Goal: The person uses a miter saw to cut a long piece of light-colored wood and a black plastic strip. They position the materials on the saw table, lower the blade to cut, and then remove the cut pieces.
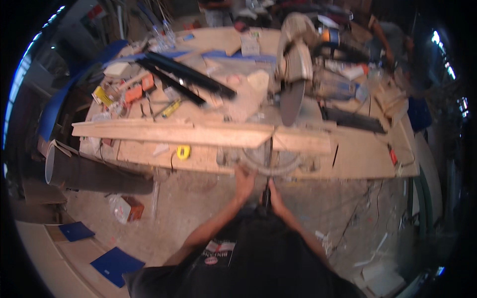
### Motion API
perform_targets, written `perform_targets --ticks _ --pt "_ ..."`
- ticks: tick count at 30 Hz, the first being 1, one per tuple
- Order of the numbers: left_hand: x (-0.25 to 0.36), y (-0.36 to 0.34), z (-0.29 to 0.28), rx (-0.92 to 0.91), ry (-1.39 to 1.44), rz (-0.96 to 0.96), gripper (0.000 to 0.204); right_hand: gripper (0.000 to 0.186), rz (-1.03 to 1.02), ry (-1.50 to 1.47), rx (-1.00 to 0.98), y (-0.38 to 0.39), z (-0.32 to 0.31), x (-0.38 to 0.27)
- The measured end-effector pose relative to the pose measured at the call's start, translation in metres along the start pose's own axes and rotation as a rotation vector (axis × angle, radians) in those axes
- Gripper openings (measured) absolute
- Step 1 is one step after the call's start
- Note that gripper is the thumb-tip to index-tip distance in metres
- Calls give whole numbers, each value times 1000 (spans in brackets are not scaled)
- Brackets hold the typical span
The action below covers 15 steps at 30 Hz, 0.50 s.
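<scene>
Progress: left of the saw (298, 64), the long board (198, 135) lies on the table (370, 161), its saw-side end slanted; we judge that angled cut done. Our left hand (243, 175) is at the front left of the saw's base (258, 160); whether it grasps the edge or only touches it, we cannot tell. Our right hand (274, 192) is closed around the black handle (267, 197) at the saw's front. The blade (292, 103) stands clear, behind the wood. The short piece (302, 141) lies to the right across the saw's base, in line with the board, a wedge-shaped gap between them. Its facing end looks squarer; we cannot make out any mark showing what cutting is left.

Count, left to right: left of the saw, one tube (99, 174), two blue sheets (118, 266), two black bars (191, 74), one tape measure (183, 152) and one long board; at centre, one saw with one blade and one front handle; to its right, one short piece and one red-handled tool (392, 155).
</scene>
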<state>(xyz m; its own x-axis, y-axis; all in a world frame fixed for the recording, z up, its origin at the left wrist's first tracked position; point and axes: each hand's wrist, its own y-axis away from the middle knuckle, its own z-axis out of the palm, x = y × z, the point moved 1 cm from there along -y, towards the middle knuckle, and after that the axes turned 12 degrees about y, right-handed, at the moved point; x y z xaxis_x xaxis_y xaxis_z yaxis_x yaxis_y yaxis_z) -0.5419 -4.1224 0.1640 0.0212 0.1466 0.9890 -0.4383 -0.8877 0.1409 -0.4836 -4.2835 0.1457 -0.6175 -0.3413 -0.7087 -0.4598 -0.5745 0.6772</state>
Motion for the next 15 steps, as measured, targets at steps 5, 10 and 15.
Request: perform_targets --ticks 5,10,15 --pt "61 -23 45 -421 257 -248 59 63 -44 87 25 4 2 -5" --pt "99 -35 82 -508 200 -366 65 61 -45 111 17 13 4 -17" --pt "96 -48 94 -585 184 -352 63 62 -69 147 15 15 3 -19"
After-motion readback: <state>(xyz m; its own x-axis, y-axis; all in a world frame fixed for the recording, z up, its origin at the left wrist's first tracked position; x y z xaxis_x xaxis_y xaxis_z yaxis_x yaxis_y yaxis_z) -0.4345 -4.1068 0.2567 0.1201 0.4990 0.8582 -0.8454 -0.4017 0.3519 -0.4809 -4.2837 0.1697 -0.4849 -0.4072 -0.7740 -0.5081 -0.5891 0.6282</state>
